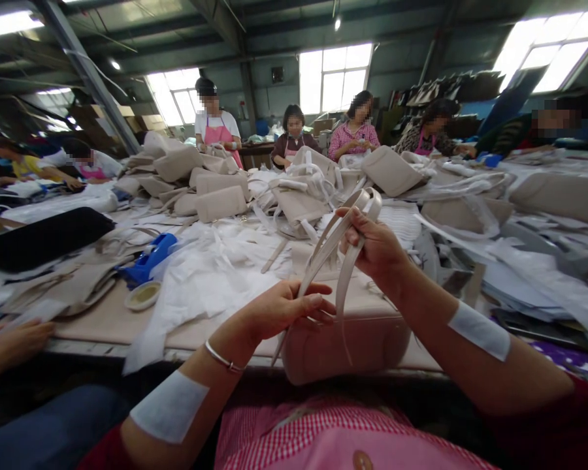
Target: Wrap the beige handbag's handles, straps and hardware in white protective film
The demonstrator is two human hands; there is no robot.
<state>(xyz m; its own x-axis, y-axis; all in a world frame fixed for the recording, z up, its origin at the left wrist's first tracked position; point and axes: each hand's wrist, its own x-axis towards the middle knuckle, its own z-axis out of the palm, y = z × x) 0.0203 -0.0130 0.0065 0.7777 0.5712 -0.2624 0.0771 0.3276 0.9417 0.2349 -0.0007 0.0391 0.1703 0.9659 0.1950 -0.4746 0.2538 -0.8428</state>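
Note:
My left hand pinches the lower end of a cream bag strap. My right hand is closed round the same strap higher up, near its looped top. The strap runs up and to the right between the two hands. Below them a beige handbag lies at the near edge of the table, and the strap's lower ends reach down to it. Both forearms carry a white patch, and a thin bracelet circles my left wrist.
Beige bags and white wrapping are heaped across the long table. A blue tool and a small dish lie at left, next to a black pad. Another person's hand rests at far left. Several workers sit along the far side.

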